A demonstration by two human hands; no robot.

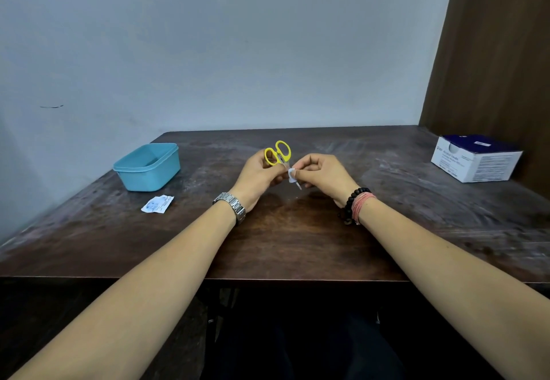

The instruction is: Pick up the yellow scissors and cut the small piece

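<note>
Scissors point(278, 153) with yellow handles are held by the left hand point(258, 178) above the middle of the counter point(297, 239). The handle loops point up and away from the person, the blades down toward the gap between both hands. Left fingers point(269, 175) are curled round the scissors just below the loops; the grip point itself is partly hidden.

A small white pad point(292, 174) is pinched by the right hand point(326, 177), thumb and forefinger pressed together on it, and the pad is laid against the blades. Remaining right fingers are curled in. A thin pale tip point(298, 185) is seen sticking out below the pad; whether it is blade or pad cannot be told.

Both hands are held close together, nearly touching, off the counter surface.

A metal watch point(233, 205) is worn on the left wrist, a dark bead bracelet point(351, 202) and pink bands point(361, 205) on the right.

A light blue tub point(148, 168) is set at far left on the counter. A torn white wrapper point(157, 203) is lying just in front of it. A white and blue box point(476, 157) is placed at the far right corner, well apart from the hands.
</note>
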